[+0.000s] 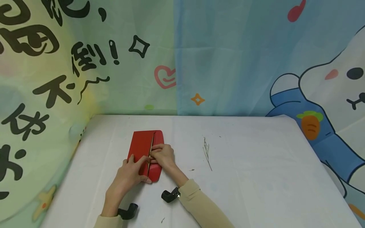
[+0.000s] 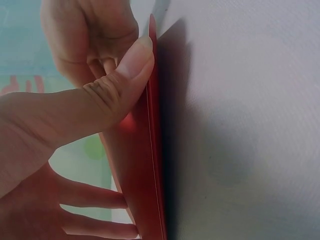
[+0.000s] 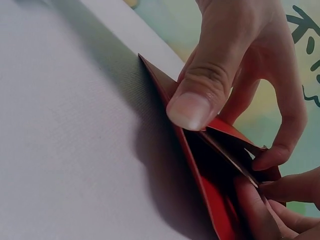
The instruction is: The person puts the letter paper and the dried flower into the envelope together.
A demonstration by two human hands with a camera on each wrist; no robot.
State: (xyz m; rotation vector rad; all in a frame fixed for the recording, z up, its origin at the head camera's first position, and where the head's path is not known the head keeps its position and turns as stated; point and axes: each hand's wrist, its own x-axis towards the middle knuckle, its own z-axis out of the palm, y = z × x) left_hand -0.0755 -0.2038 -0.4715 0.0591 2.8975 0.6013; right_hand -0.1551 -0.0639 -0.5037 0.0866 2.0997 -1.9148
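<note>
One red envelope (image 1: 139, 142) occupies the frame's lower centre-left; the left hand (image 1: 129, 175) grips its body, the right hand (image 1: 163, 155) pinches a thin insert (image 3: 232, 159), apparently mostly inside; the flap (image 1: 156, 171) is not yet folded.

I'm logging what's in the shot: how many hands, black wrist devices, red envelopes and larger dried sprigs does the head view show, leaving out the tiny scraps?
Hands: 2 (left hand, right hand)
Black wrist devices: 2 (left device, right device)
Red envelope: 1
Dried sprig: 1
Total: 6
</note>
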